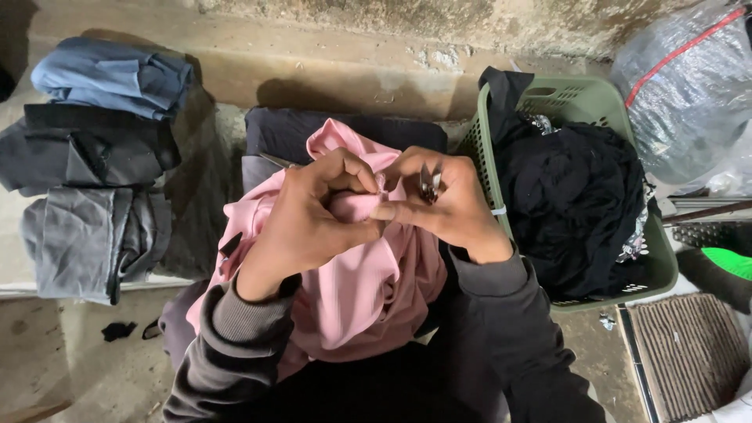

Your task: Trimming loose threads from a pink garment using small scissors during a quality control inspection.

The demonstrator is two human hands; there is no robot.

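Your left hand (313,211) pinches a fold of the pink garment (360,290) at the middle of the view, fingers closed tight on the cloth. Your right hand (446,204) touches it at 3 o'clock, gripping small metal snips (429,184) and pressing the same fold. The garment hangs down toward 6 o'clock over your lap. At 3 o'clock stands a green basket (595,102) of black clothes (572,204). At 9 o'clock lie folded grey and blue garments (94,157).

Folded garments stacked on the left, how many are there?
3: a blue garment at the top, a dark grey garment in the middle, a lighter grey garment nearest. More may lie hidden underneath.
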